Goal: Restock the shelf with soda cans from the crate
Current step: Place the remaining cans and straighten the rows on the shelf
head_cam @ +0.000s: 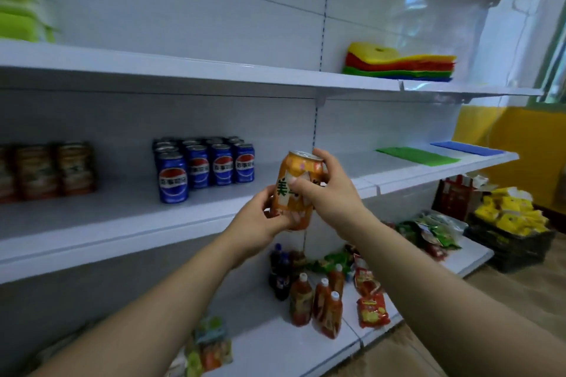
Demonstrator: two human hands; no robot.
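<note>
In the head view, the orange soda can [298,190] is held in the air in front of the middle shelf [122,217], not resting on it, a little to the right of the block of blue cans [202,168] that stands on that shelf. Its long axis is nearly upright: the silver lid faces up and the top leans slightly to the right, with the printed label turned toward the camera. The left grip [260,217] holds the can's lower part from the left and below, fingers curled under the base and thumb on the front. The right grip [327,190] clasps the upper half from the right, thumb laid across the label and fingers wrapped round the far side up near the rim. Both forearms are bare and rise from the bottom edge, converging on the can. Brown cans [55,171], blurred, stand at the shelf's left end. To the right, a green mat [418,156] and a blue mat [467,148] lie flat. A black crate [520,251] of yellow packets sits on the floor at far right.
</note>
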